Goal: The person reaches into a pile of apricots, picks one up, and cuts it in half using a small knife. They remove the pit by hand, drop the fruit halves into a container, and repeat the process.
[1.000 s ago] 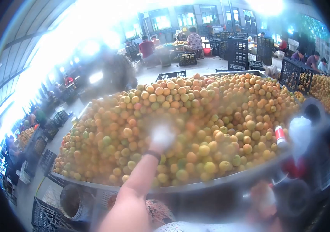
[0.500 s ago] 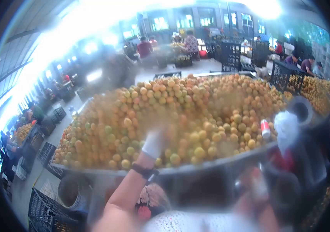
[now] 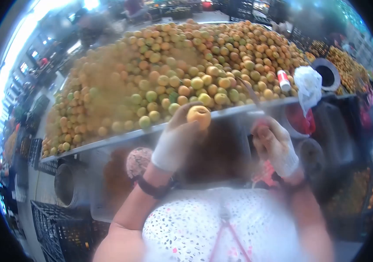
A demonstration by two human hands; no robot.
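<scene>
My left hand (image 3: 175,142), in a whitish glove with bare fingers, is closed round a yellow-orange apricot (image 3: 199,115) at the front rim of the sorting table. A dark slit or hollow shows on top of that fruit. My right hand (image 3: 278,146), gloved the same way, grips a knife by its handle. The knife's blade (image 3: 251,92) points up and to the left, apart from the held fruit. Beyond both hands a large heap of apricots (image 3: 164,81) covers the table, ranging from green-yellow to orange.
A red-and-white bottle (image 3: 283,81) lies on the heap's right side, beside a white plastic bag (image 3: 308,85). A metal rim (image 3: 129,136) edges the table. Black crates (image 3: 49,227) stand lower left, near a round bin (image 3: 65,185). More fruit lies at far right.
My left hand has come back from the heap and now holds an apricot. My right hand has risen with the knife in front of me. The view has tilted down.
</scene>
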